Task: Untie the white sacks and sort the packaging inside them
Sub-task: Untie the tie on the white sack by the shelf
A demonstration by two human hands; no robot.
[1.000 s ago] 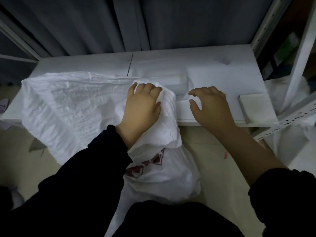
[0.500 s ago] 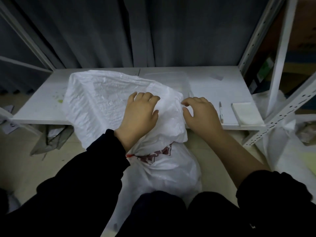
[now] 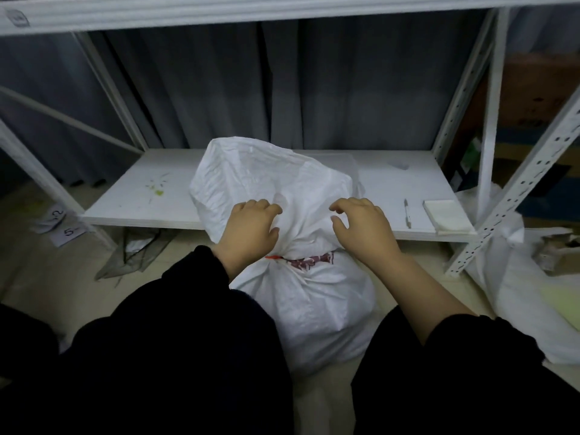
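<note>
The left hand [image 3: 251,229] grips the bunched top of the white sack [image 3: 314,309], which stands on the floor against the shelf's [image 3: 141,196] front edge. The right hand [image 3: 365,229], loose and empty, has come alongside. The top, sprawled before, now stands gathered with the red tie [image 3: 274,257] still knotted, so untying can probably start.

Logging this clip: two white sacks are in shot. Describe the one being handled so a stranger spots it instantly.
The metal rack has a low white shelf board. On the floor before its middle stands the white sack, top leaning on it, between left hand and right hand. Unlike the sack at far right, a red tie cinches its neck.
</note>
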